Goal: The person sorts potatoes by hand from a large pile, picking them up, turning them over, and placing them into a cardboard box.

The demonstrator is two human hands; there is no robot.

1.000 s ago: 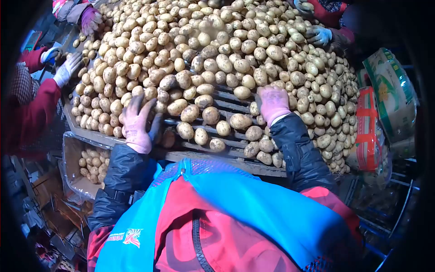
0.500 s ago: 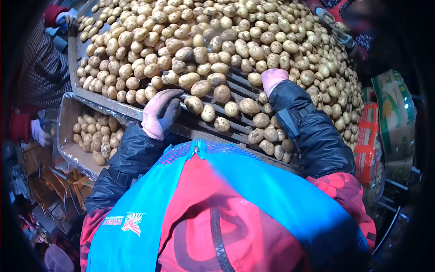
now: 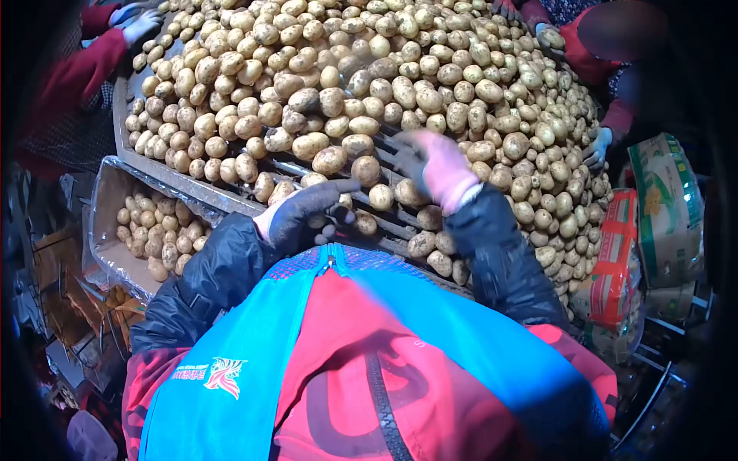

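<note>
A slatted metal sorting table (image 3: 184,177) carries a large heap of potatoes (image 3: 430,88). Both my hands wear pink gloves with grey palms and fingers. My left hand (image 3: 304,209) is at the table's near edge, its fingers stretched to the right and apart from the thumb, close to a few loose potatoes; no potato shows clearly in it. Over the slats, my right hand (image 3: 438,167) reaches leftward above a potato (image 3: 409,192). Its fingers are somewhat blurred but look spread, and nothing held is visible.
At left stands a plastic-lined cardboard box (image 3: 115,230) partly filled with potatoes. Stacked red-and-white packaging (image 3: 617,261) and a green printed carton (image 3: 667,207) stand on the right. Co-workers' gloved hands (image 3: 141,25) and another gloved hand (image 3: 598,146) are at the table's sides.
My left hand has moved right and nearer my body. My right hand has swung left and down over the slats. Loose potatoes in front have shifted, and the co-workers' hands have moved.
</note>
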